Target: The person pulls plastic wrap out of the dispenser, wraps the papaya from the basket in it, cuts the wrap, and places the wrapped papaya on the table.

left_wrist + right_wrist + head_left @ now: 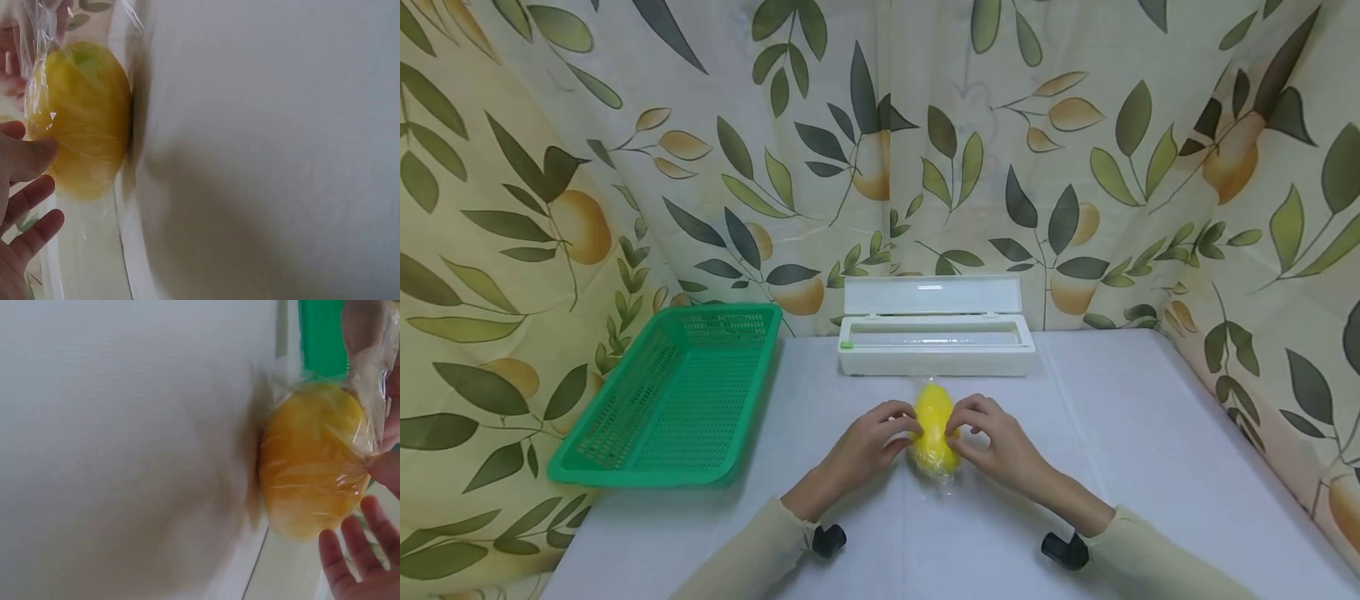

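Observation:
A yellow mango-shaped fruit (934, 425), wrapped in clear cling film, lies on the white-covered table between the two hands. One end of it looks greenish in both wrist views. My left hand (874, 443) is at its left side; the thumb tip overlaps the wrapped surface in the left wrist view, with the other fingers (39, 236) spread apart. On the right side, my right hand (1000, 442) has its thumb at the film and its remaining fingers (337, 562) spaced out loosely. Loose film (375, 394) bunches up over the fruit's top.
Behind the fruit stands a white cling film dispenser (936, 360) with its lid (932, 296) raised and a small green piece at its left end. A green plastic basket (643, 477) sits at the left. A leaf-patterned curtain (895, 167) hangs around the table's back and sides.

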Motion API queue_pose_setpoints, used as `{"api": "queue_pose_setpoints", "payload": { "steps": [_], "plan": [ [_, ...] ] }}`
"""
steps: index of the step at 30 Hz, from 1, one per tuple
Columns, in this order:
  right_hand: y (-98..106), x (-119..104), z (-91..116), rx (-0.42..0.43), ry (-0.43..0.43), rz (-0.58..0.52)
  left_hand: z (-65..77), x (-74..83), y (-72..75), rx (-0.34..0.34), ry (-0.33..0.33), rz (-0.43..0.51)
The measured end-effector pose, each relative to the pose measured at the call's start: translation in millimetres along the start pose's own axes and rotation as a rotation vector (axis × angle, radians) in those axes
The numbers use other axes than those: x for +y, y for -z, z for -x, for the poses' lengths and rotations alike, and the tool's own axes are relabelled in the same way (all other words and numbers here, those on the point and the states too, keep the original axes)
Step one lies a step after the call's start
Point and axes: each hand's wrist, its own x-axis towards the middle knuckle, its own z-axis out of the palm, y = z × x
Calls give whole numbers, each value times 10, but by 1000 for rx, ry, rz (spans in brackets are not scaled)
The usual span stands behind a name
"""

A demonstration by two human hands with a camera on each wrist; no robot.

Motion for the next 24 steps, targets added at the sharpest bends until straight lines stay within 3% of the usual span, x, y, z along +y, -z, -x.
{"api": "queue_pose_setpoints", "payload": {
  "steps": [4,7,17,20,24],
  "plan": [
    [-18,26,41,38,84,1,9,1,-9,6,-18,70],
    [11,38,73,21,111,14,13,-13,-12,26,-20,85],
    [200,-19,200,-248,170,85,78,-12,11,38,-24,83],
    [186,-27,230,-253,193,140,93,9,14,25,-39,98],
    [145,-30,233,-191,174,151,98,38,7,-10,-55,101]
  ]
}}
